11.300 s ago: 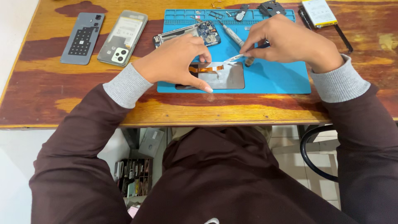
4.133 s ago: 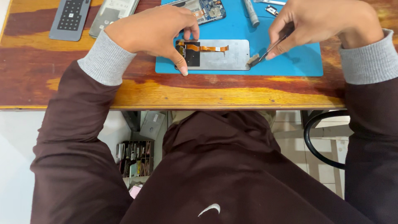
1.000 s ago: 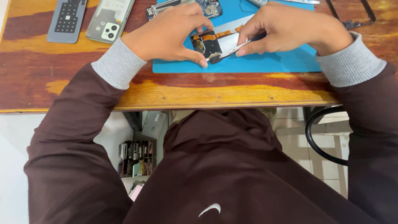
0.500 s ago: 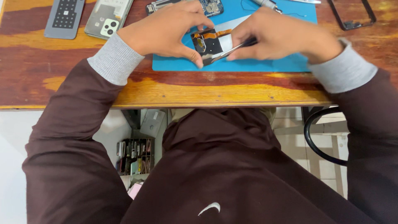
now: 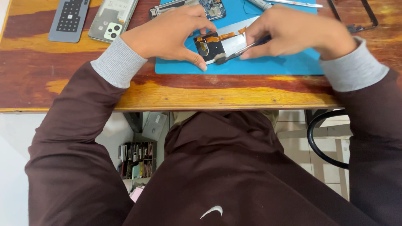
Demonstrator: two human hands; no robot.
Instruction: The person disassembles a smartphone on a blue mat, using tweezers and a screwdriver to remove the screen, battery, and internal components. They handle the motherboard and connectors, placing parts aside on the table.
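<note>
1. Head view, progress: the phone is already lying in pieces, so the stripping-down looks well advanced. A pale back cover with a camera cut-out (image 5: 112,19) and a grey perforated panel (image 5: 69,19) are lying on the wooden table (image 5: 176,94), well apart from the hands. A blue circuit board (image 5: 212,8) and a black frame (image 5: 354,16) are sitting at the far edge.

2. Head view, what is left: I judge the work on the display panel (image 5: 228,44) to be unfinished, since both hands are busy on it and the tool is bearing on its near edge.

3. Head view, left hand (image 5: 169,35): it is arching over the panel's left end, thumb tip pressing down at the near corner and a finger at the far side, pinning the panel rather than lifting it.

4. Head view, right hand (image 5: 295,31): it is closing around dark tweezers (image 5: 238,52), whose tips are touching the panel's near edge just beside the left thumb. Whether the tips are pinching anything, I cannot tell.

5. Head view, the panel's place: it is lying flat on the blue work mat (image 5: 268,67), between the two hands, near the mat's front edge.

6. Head view, the panel's look: its upturned back is showing a silvery-white sheet, a black patch at the left end, and an orange flex ribbon (image 5: 222,37) running along the far side. The right part is hiding under the right hand.

7. Head view, other tools: a screwdriver-like tool (image 5: 259,4) is resting on the mat behind the right hand.
</note>
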